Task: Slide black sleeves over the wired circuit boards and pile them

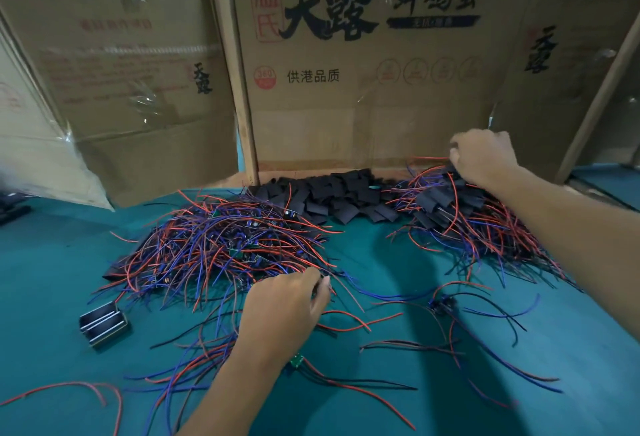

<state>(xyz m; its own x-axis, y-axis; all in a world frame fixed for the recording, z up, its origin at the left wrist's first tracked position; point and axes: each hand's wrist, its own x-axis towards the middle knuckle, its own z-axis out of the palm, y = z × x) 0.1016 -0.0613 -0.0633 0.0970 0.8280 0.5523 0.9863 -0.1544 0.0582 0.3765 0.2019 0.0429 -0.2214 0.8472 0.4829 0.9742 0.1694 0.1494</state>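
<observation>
A big tangle of unsleeved wired circuit boards (221, 245) with red, blue and black wires lies left of centre on the green table. Loose black sleeves (332, 193) are heaped at the back against the cardboard. To the right sits a pile of sleeved boards (460, 214). My left hand (284, 314) reaches into the near edge of the tangle, fingers curled round wires. My right hand (485, 155) is over the top back of the sleeved pile, fingers curled down into it; what it holds is hidden. A small green board (296, 361) lies by my left wrist.
Cardboard boxes (363, 65) wall off the back of the table. A small black and metal block (102, 323) lies at the near left. Another wired board (441, 304) and stray wires (450, 349) are scattered on the green mat (381, 262) in front.
</observation>
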